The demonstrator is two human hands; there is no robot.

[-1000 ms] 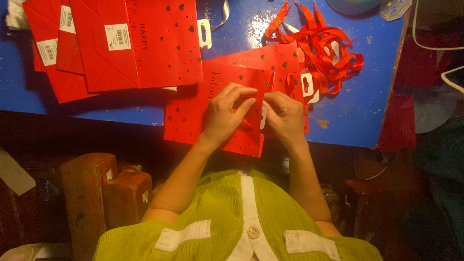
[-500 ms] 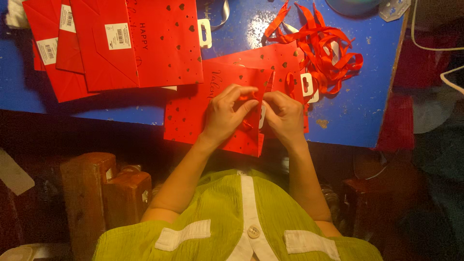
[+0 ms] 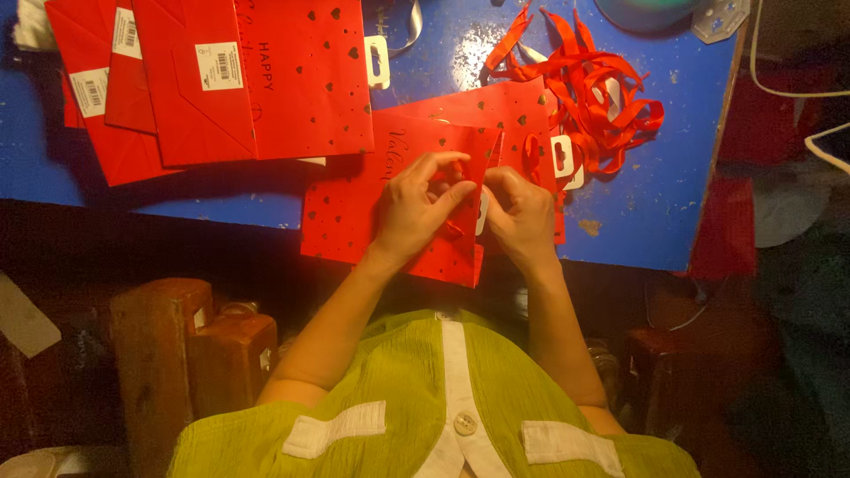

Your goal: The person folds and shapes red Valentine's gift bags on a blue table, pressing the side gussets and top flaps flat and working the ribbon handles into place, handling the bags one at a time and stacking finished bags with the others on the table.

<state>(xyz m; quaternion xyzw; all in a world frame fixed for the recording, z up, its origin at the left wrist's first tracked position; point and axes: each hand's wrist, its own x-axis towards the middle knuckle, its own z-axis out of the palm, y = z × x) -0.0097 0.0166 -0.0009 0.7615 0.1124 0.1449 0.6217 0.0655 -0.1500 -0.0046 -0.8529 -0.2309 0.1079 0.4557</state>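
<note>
Bag in hand: a flat red paper bag [image 3: 354, 208] with small dark hearts is lying at the near edge of the blue table [image 3: 655, 204], its near side hanging over the edge, right in front of the person.
Left hand: the left hand [image 3: 416, 212] is resting on the bag's right part, fingers curling together and pinching at something small by the bag's top edge; what they are clamping is too hidden to tell.
Right hand: the right hand [image 3: 522, 212] is meeting the left from the right, fingertips closing together at the same spot, touching the bag's edge.
How far along: this bag is looking unfinished, with both hands working at its edge; a second red bag [image 3: 505, 111] is lying partly under it, just beyond.
Done or waiting: a stack of flat red bags [image 3: 212, 80] with white stickers is sitting far left; whether they are finished cannot be told.
Ribbon: a loose heap of red ribbon [image 3: 602, 106] is lying far right, near the hands.
Containers: the bags are all lying folded flat, showing nothing inside.
</note>
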